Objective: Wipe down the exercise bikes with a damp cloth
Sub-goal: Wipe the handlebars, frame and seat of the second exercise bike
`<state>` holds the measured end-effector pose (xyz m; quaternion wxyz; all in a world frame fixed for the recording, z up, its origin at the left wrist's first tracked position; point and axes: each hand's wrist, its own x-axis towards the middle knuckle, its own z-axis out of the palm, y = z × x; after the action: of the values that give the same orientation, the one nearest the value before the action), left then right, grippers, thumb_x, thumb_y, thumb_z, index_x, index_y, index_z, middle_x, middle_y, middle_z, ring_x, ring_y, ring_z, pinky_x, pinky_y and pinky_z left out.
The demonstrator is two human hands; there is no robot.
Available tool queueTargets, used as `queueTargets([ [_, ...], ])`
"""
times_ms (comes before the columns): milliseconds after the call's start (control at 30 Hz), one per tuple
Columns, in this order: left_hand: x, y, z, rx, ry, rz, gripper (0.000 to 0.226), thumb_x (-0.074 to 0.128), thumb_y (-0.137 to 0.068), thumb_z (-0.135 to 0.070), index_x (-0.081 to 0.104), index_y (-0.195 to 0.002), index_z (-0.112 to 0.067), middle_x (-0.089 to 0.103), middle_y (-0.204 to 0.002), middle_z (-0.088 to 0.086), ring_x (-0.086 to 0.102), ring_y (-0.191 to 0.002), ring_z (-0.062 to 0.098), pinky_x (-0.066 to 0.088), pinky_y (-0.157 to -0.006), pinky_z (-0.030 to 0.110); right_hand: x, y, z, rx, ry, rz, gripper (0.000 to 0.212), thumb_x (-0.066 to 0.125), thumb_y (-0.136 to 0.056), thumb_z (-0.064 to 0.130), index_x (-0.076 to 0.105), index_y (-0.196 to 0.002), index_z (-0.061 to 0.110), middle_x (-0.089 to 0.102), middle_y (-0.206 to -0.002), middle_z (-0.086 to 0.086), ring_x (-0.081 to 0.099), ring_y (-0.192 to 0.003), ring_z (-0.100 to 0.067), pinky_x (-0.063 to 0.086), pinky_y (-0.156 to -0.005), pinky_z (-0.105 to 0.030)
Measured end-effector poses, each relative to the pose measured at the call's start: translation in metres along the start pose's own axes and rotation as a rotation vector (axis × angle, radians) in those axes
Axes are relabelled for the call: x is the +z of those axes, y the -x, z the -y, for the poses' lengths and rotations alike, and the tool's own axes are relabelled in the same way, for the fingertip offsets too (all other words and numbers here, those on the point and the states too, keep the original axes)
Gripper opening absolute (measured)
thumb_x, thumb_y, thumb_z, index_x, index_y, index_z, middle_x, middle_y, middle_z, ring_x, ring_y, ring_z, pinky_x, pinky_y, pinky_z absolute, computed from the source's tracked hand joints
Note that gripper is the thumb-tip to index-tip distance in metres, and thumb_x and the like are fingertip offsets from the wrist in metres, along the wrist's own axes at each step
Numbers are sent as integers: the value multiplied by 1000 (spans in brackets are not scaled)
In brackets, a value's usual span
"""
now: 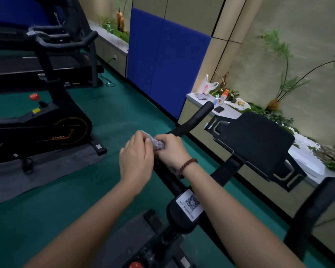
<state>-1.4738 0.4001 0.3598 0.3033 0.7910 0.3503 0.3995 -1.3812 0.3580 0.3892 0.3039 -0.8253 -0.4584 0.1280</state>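
I stand over a black exercise bike (255, 140) whose tablet holder sits at the right and whose left handlebar (199, 115) rises toward the ledge. A small grey cloth (159, 145) is bunched on the lower part of that handlebar. My right hand (172, 151), with a bead bracelet on the wrist, grips the cloth around the bar. My left hand (136, 157) sits beside it and pinches the cloth's near end. Most of the cloth is hidden by the fingers. The right handlebar (321, 198) stands free at the far right.
A second black exercise bike (46, 124) stands on a grey mat at the left, with a treadmill (37, 62) behind it. A white ledge (228, 111) along the right wall carries a plastic bag, a bottle, a phone and plants. Green floor lies between the machines.
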Motion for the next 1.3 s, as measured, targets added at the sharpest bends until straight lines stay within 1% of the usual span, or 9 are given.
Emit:
queueTargets([
  [100, -16, 10, 4, 5, -28, 27, 14, 34, -96, -18, 36, -83, -15, 46, -82, -2, 49, -83, 26, 26, -71, 33, 0, 15, 5, -1, 83, 0, 27, 66, -77, 14, 50, -56, 21, 56, -61, -3, 54, -65, -21, 39, -55, -25],
  [200, -33, 25, 4, 6, -46, 16, 14, 35, -96, -18, 38, -84, -13, 47, -81, 0, 50, -81, 30, 27, -69, 33, 6, 36, 9, -25, 250, 42, 10, 61, -78, 11, 60, -71, 18, 64, -76, -9, 61, -79, -29, 45, -61, -29],
  [367, -58, 55, -1, -23, -64, -61, 16, 34, -96, -19, 42, -87, -9, 54, -81, 6, 52, -79, 33, 34, -68, 39, 15, 72, 17, -59, 389, 176, 15, 53, -76, 8, 52, -72, 22, 55, -80, -8, 58, -87, -34, 52, -76, -41],
  [567, -79, 109, -3, -130, -130, -134, 14, 36, -95, -19, 45, -90, -10, 59, -85, 12, 54, -81, 35, 32, -65, 36, 22, 115, 25, -154, 283, 169, 13, 57, -78, 10, 52, -68, 17, 65, -86, -13, 60, -88, -33, 41, -65, -28],
  [667, -89, 145, -1, -182, -168, -161, 13, 37, -95, -21, 46, -92, -12, 60, -85, 9, 55, -81, 34, 37, -67, 38, 26, 139, 30, -181, 147, 223, 23, 58, -80, 11, 47, -60, 15, 62, -79, -14, 60, -84, -32, 35, -61, -25],
  [933, -152, 232, 12, -330, -346, -228, 7, 44, -90, -21, 47, -88, -16, 54, -78, -1, 53, -75, 28, 34, -61, 33, 71, 198, 57, -214, -78, 331, 13, 60, -81, 16, 63, -87, 6, 65, -84, -11, 59, -83, -27, 44, -65, -28],
  [1033, -180, 254, 19, -380, -413, -255, 4, 49, -86, -21, 48, -85, -17, 55, -82, -3, 54, -75, 26, 38, -64, 33, 87, 219, 79, -269, -125, 361, 9, 61, -79, 15, 61, -77, 6, 57, -66, -3, 55, -72, -21, 37, -58, -24],
  [1167, -214, 292, 32, -440, -453, -312, 9, 52, -83, -19, 53, -89, -13, 57, -84, -2, 56, -78, 26, 42, -71, 35, 119, 246, 102, -309, -204, 431, 17, 62, -80, 19, 64, -78, 2, 62, -69, -7, 57, -68, -20, 40, -53, -23],
  [1300, -250, 332, 52, -544, -485, -359, 9, 52, -83, -19, 54, -89, -13, 60, -87, 3, 56, -81, 27, 45, -75, 39, 159, 272, 119, -307, -226, 528, 29, 55, -88, 23, 47, -62, 12, 47, -58, 1, 44, -56, -14, 31, -42, -14],
])
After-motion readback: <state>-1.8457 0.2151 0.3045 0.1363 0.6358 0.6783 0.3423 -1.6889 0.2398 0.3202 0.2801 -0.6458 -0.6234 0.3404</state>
